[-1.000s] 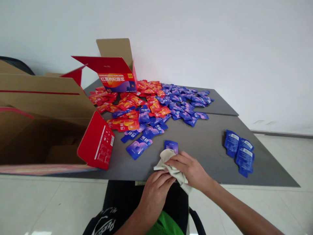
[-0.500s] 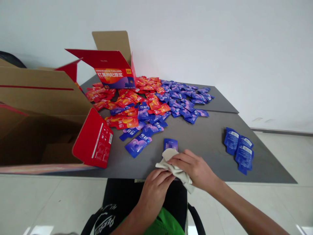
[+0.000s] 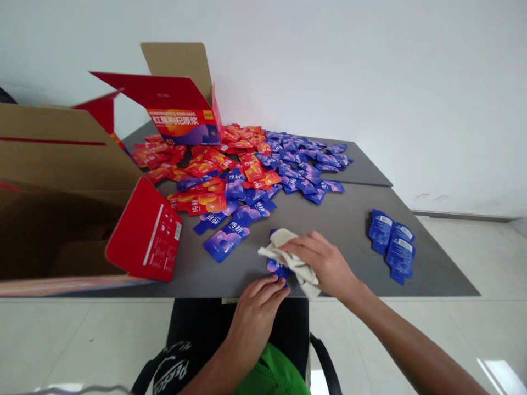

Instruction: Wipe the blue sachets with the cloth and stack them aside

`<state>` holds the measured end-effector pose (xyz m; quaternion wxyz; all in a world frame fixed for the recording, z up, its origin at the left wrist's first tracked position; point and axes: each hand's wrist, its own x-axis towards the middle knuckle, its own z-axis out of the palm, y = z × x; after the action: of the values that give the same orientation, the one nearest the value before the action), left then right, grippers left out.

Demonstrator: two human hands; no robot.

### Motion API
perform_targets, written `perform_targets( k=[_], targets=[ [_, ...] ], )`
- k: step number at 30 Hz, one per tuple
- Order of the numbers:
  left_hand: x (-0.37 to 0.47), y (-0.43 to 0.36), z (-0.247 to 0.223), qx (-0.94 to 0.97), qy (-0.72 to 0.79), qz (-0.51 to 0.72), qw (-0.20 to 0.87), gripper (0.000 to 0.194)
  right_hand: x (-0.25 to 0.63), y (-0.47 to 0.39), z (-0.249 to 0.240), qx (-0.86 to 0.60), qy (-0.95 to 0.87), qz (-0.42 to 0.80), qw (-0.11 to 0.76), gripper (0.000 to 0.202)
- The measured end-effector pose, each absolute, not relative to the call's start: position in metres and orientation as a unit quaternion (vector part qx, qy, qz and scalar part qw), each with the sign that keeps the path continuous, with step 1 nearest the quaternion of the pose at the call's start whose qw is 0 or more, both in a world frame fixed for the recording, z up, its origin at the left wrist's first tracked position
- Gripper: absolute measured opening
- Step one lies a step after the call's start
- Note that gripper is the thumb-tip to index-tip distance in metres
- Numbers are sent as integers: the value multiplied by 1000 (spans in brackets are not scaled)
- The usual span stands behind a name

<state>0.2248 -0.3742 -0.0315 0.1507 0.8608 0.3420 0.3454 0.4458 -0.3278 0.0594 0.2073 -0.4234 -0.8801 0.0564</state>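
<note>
A blue pouch [image 3: 276, 267] lies flat near the table's front edge, its upper part mostly covered by a cloth. The fingers of my left hand [image 3: 261, 300] are closed at the pouch's lower end; the thumb is hidden. My right hand [image 3: 319, 258] grips a crumpled off-white cloth [image 3: 302, 272] and presses it on the pouch. Left of the cloth, another blue pouch [image 3: 226, 240] lies at the near edge of the mixed pile. Several blue pouches [image 3: 399, 255] lie back side up, slightly overlapping, on the right of the table.
Red pouches [image 3: 208, 204] and blue pouches [image 3: 304, 164] are heaped across the back of the grey table [image 3: 349, 219]. A large open carton [image 3: 150, 236] takes up the left side. Behind it stands a smaller open red box [image 3: 185, 123]. A white wall rises behind.
The cloth has slid up over the pouch, covering its top and baring its lower part. My right hand has moved away from my left, which stays at the pouch's lower end. The view has shifted slightly.
</note>
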Motion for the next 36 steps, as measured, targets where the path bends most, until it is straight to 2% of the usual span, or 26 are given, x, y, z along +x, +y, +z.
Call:
perform_targets(
  k=[5, 8, 12, 16, 21, 25, 30, 36],
  targets=[
    [223, -373, -29, 868, 336, 333, 154, 29, 440, -340, 35, -420, -885, 104, 171, 35],
    [222, -372, -33, 868, 335, 334, 150, 33, 451, -295, 25, -458, -867, 71, 183, 36],
    [222, -372, -36, 867, 339, 333, 151, 33, 461, -255, 39, -481, -855, 13, 192, 30],
    [223, -372, -33, 866, 336, 340, 149, 32, 455, -295, 60, -461, -851, 35, 249, 34],
    [222, -371, -26, 869, 337, 329, 155, 30, 441, -356, 48, -429, -876, 118, 184, 34],
    [222, -371, -29, 870, 331, 333, 153, 30, 448, -327, 26, -458, -862, 111, 186, 39],
    [221, -371, -35, 871, 334, 328, 150, 31, 462, -264, 34, -506, -843, 29, 183, 29],
    [222, -372, -30, 870, 332, 332, 146, 33, 443, -318, 57, -453, -861, 50, 227, 35]
  ],
)
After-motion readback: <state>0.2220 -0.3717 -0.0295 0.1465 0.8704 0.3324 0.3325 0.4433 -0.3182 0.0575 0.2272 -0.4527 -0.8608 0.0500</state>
